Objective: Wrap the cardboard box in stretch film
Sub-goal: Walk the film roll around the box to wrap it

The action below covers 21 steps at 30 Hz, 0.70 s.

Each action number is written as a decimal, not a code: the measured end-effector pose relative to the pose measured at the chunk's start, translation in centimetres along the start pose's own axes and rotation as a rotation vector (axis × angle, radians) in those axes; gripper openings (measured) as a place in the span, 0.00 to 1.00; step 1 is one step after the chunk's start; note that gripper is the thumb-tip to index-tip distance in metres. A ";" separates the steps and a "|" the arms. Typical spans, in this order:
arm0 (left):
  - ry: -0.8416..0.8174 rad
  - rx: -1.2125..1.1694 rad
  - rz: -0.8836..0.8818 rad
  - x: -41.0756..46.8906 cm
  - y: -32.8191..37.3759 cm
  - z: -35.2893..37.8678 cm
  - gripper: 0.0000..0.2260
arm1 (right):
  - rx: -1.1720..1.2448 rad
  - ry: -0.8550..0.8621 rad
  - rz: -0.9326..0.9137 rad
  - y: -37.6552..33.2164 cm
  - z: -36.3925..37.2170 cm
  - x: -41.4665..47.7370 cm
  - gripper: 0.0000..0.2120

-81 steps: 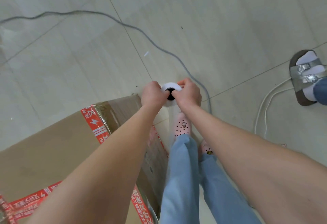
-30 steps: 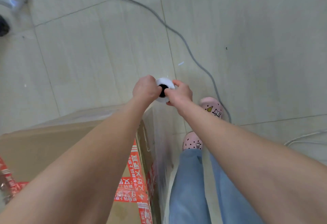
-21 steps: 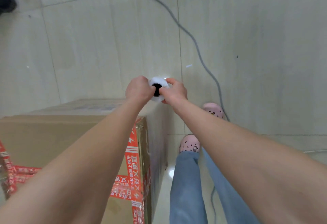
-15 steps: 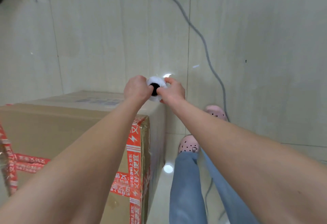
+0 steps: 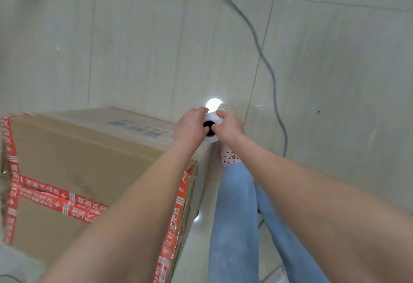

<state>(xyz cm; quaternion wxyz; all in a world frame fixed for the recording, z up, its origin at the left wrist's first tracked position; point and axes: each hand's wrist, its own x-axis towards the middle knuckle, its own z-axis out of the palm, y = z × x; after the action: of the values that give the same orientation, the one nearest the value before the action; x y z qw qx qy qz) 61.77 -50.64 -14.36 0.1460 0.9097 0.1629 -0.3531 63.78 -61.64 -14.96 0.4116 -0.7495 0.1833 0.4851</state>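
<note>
The cardboard box [image 5: 78,159] stands on the tiled floor [image 5: 145,48] at the lower left. Its flaps are closed and sealed with red printed tape [image 5: 67,204] along the seams and the near right edge, so whatever is inside cannot be seen. The side face by that edge looks pale and glossy, as if under film, though this is hard to make out.

Just past the box's far right corner, the stretch film roll [image 5: 211,118] is held upright and seen end-on, a white ring around a dark core. It sits between the two hands. The left hand [image 5: 188,126] grips it from the box side, with its fingers [image 5: 199,110] curled over the far rim. The right hand [image 5: 230,127] clamps the other side, with its fingers [image 5: 221,114] also bent round the top. Both thumbs reach toward the dark hole.

Below the hands are blue jeans [image 5: 234,215] and a pink perforated shoe [image 5: 230,157]. A grey cable [image 5: 271,74] snakes across the tiles to the right.
</note>
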 end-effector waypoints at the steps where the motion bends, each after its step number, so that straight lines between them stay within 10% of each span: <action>1: 0.012 0.014 0.014 0.2 0.1 -0.2 0.18 | -0.046 -0.006 -0.017 -0.5 -0.2 0.2 0.24; 15: 0.041 -0.337 -0.399 2.4 -2.4 -2.6 0.10 | 0.049 0.123 0.012 -4.4 2.0 1.2 0.24; 21: 0.089 -0.110 -0.091 3.3 -2.8 -4.1 0.13 | -0.078 0.103 -0.028 -6.6 2.2 1.9 0.20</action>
<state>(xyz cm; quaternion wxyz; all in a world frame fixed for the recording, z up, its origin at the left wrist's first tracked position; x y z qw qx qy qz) 65.34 -45.94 -14.14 0.1721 0.9068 0.2295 -0.3089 67.81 -55.70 -14.16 0.3787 -0.7913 0.1747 0.4471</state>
